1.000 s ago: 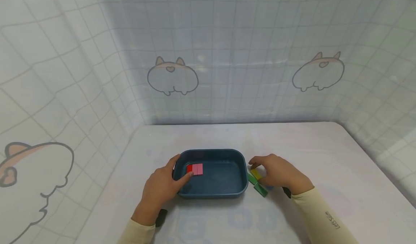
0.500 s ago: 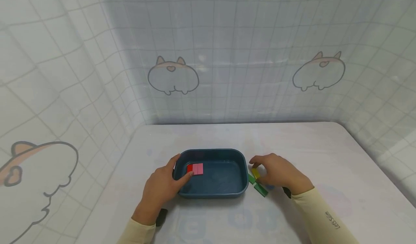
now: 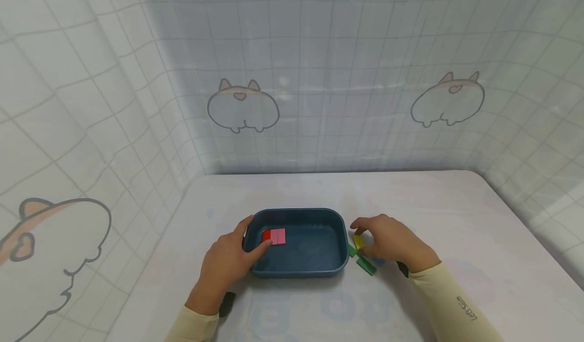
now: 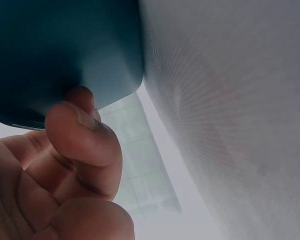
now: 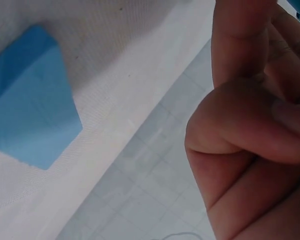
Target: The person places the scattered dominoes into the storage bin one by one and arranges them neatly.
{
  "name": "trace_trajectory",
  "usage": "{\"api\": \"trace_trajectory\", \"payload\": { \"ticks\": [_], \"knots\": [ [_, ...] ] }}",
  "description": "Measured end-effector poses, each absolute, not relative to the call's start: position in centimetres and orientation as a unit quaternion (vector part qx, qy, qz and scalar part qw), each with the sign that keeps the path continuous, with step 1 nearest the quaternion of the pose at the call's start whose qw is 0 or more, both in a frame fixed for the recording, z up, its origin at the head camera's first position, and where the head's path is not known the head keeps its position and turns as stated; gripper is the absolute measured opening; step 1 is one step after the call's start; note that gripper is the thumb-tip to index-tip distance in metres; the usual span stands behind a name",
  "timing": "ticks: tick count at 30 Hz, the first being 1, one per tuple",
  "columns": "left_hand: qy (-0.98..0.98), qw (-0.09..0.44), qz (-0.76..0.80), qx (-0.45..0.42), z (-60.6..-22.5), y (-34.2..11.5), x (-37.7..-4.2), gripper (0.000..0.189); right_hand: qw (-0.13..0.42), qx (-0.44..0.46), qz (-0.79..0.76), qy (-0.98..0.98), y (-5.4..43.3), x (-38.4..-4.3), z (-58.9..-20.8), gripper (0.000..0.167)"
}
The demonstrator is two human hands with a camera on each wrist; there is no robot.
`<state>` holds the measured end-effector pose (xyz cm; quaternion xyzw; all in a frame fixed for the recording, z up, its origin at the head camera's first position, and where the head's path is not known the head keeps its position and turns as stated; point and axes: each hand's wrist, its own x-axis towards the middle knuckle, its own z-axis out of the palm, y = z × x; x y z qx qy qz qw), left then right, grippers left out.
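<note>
A dark teal rectangular tray (image 3: 298,275) stands on the table, with a red block (image 3: 266,235) and two pink blocks (image 3: 278,236) side by side in its left part. My left hand (image 3: 230,258) grips the tray's left end, thumb over the rim and fingers against the outer wall. Just right of the tray, my right hand (image 3: 392,240) pinches a yellow block (image 3: 359,241) between thumb and fingers, low over the table. Two green blocks, one nearer the tray (image 3: 352,251) and one nearer me (image 3: 366,265), lie beside it. The right wrist view shows a blue block (image 5: 37,105) under that hand.
A white patterned cloth covers the table (image 3: 424,195). Behind it hangs a grid-patterned curtain (image 3: 342,78) with cartoon animal drawings, which continues along both sides.
The yellow block has turned a little in my right fingers, and less of the green block beside it shows. My left hand and the tray stay in place.
</note>
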<state>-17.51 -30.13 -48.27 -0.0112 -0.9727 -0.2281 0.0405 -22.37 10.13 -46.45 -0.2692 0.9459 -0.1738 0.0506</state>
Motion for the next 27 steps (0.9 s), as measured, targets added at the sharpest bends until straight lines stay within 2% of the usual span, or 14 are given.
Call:
{"api": "trace_trajectory", "payload": {
  "ticks": [11, 27],
  "knots": [
    [-0.974, 0.045, -0.222, -0.01, -48.36, -29.89, -17.73, 0.103, 0.056, -0.268, -0.188, 0.943, 10.49, -22.82, -46.58, 0.048],
    [-0.974, 0.048, -0.22, -0.005, -48.21, -29.82, -17.64, 0.097, 0.077, -0.24, -0.216, 0.943, 10.47, -23.15, -46.62, 0.044]
  ]
}}
